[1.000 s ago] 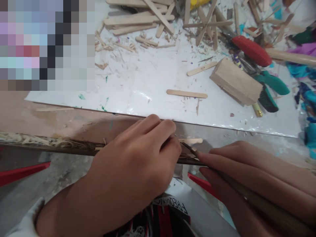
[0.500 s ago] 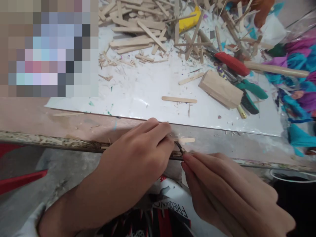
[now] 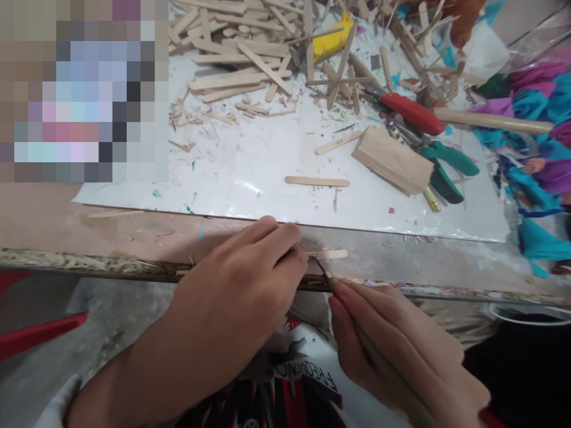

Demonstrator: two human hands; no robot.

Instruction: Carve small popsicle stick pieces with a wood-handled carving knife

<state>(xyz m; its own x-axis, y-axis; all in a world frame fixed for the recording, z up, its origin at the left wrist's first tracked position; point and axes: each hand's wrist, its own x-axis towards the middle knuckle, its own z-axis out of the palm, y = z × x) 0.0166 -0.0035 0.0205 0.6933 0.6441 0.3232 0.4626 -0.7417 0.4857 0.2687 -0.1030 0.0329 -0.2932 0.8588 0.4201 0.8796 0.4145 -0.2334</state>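
Your left hand is pressing down on one end of a craft stick at the worktop's near edge, fingers curled tight over it; only the stick's right end is showing past your fingertips. Your right hand is gripping a thin-handled blade tool, w/ its dark tip touching the stick just right of your left fingers. Handle is running back under your right palm, mostly hidden.

Just beyond, a white plastic sheet is covering the worktop's middle. A single loose stick is lying on it nr its near edge, a wood block to the right of that. Green-handled pliers and a red-handled tool are sitting just behind the block. Pile of sticks is heaped twd the far edge, coloured paper scraps along the right edge.
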